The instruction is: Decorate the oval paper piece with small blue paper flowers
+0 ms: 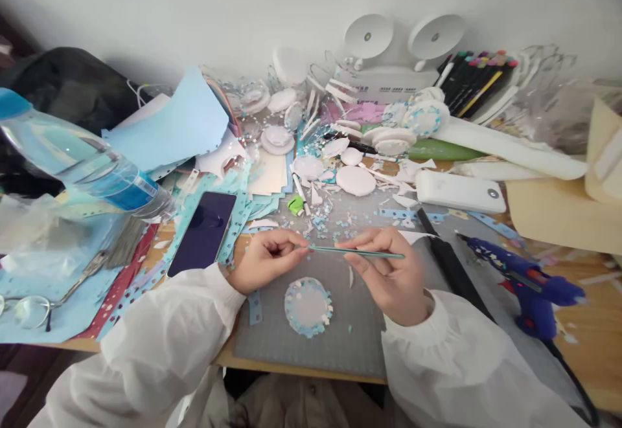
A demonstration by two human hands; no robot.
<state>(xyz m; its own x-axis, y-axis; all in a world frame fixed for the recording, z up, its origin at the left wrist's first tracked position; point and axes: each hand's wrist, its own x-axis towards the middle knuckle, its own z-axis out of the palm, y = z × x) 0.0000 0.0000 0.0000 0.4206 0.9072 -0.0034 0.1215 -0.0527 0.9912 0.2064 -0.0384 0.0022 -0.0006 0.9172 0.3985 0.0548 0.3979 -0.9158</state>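
Note:
Thin teal tweezers lie level between the fingers and thumb of my right hand, with their tips pointing left. Those tips meet the pinched thumb and forefinger of my left hand; whatever small piece may be between them is too small to make out. Below both hands, a round white disc edged with light blue and white bits rests on the grey cutting mat. Tiny blue and white paper bits are scattered beyond my hands.
On the left are a phone, a water bottle and glasses. A blue glue gun lies at right, near a white power bank. White discs and black pens crowd the back.

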